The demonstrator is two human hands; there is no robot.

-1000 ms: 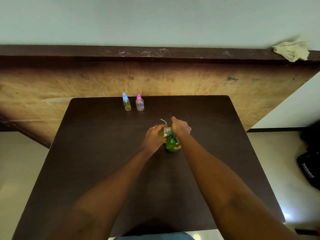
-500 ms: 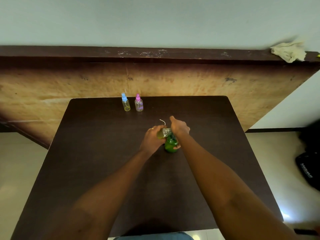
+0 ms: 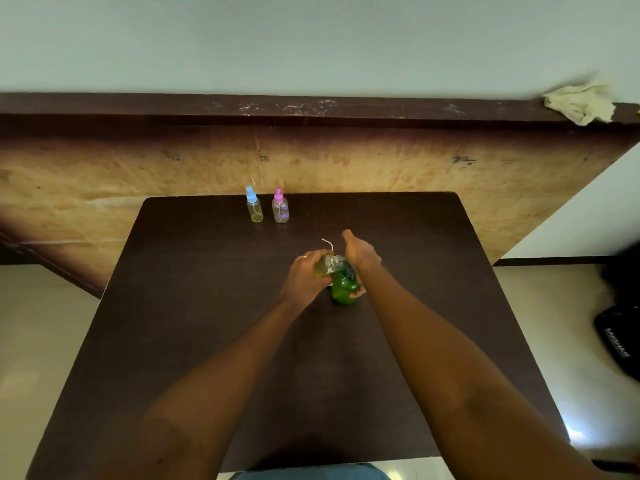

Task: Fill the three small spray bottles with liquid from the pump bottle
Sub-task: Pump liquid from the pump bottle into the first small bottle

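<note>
A green pump bottle (image 3: 343, 289) stands near the middle of the dark table (image 3: 194, 306). My right hand (image 3: 360, 254) rests on top of its pump head and wraps its far side. My left hand (image 3: 306, 277) holds a small clear spray bottle (image 3: 329, 265), tilted on its side against the pump's spout, with yellowish liquid inside. A thin white tube (image 3: 327, 242) lies just behind the hands. At the table's far edge stand a blue-capped spray bottle (image 3: 254, 209) and a pink-capped spray bottle (image 3: 280, 211), both upright.
A brown wooden panel (image 3: 381, 161) rises right behind the table, with a crumpled cloth (image 3: 580, 103) on its top ledge at the right. A black bag (image 3: 620, 344) sits on the floor to the right.
Both hands stay on the pump bottle and the small bottle. Only the camera view has shifted slightly.
</note>
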